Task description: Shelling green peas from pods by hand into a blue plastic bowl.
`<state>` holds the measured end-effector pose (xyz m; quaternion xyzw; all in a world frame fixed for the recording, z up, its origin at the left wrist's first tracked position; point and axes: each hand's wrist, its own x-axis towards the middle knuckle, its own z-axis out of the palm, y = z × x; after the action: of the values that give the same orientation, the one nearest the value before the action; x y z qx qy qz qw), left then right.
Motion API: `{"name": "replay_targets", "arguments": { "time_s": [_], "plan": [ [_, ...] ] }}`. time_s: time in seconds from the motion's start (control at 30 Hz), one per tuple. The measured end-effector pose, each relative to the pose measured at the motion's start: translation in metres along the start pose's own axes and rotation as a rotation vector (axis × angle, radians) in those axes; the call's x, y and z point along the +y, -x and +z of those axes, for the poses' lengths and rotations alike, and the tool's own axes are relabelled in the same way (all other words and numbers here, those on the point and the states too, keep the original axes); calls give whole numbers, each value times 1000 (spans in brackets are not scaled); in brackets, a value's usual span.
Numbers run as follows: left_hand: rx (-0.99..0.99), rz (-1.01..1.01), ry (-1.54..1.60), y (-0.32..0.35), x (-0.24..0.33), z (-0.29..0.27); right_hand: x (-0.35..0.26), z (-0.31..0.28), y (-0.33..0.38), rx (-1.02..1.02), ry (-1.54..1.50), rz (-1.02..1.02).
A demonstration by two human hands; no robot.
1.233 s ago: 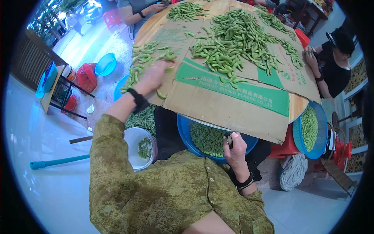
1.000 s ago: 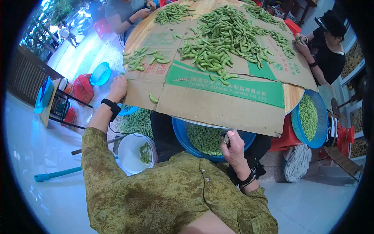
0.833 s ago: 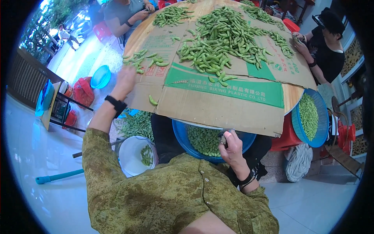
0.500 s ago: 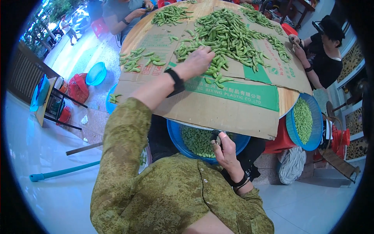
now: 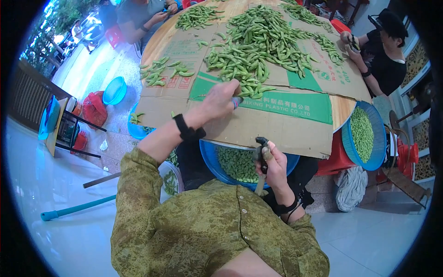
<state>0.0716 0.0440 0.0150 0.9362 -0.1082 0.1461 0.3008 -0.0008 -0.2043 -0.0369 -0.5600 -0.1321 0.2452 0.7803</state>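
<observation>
at 1 o'clock, nearest the body, the right hand (image 5: 278,171) has its grip closed around a small dark tool (image 5: 261,140). just beyond it, at 12 o'clock, a blue basin (image 5: 206,156) of shelled green beans (image 5: 236,165) sits partly under the desk (image 5: 342,111). a white bucket (image 5: 181,184) with green pieces in it stands between 10 and 11 o'clock.

farther on at 12 o'clock, the left hand (image 5: 219,104) is over the cardboard (image 5: 277,134), at the near edge of a big heap of green pods (image 5: 263,46). its fingers are drawn together, but i cannot tell whether they pinch a pod. the step in hand looks like picking pods out for shelling; the next move probably calls for a sure pinch, then bringing the pod to the tool above the basin.

the cardboard has a green band (image 5: 300,107) with pale printing in two scripts, partly covered by the left hand. red boxed symbols (image 5: 178,82) lie toward 11 o'clock, and red and green characters toward 1 o'clock, too small to make out fully.
</observation>
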Motion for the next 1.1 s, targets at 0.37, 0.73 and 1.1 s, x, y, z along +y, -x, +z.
{"name": "replay_targets", "arguments": {
  "time_s": [0.37, 0.73, 1.1],
  "plan": [
    [-77, -140, 908, 73, 46, 32, -8, 14, -14, -70, -529, 153],
    [-260, -451, 1027, 79, 54, 26, -3, 10, -2, -147, -458, 87],
    [-94, -218, 1085, 89, 46, 41, -6, 10, -6, -94, -510, 170]
  ]
}}
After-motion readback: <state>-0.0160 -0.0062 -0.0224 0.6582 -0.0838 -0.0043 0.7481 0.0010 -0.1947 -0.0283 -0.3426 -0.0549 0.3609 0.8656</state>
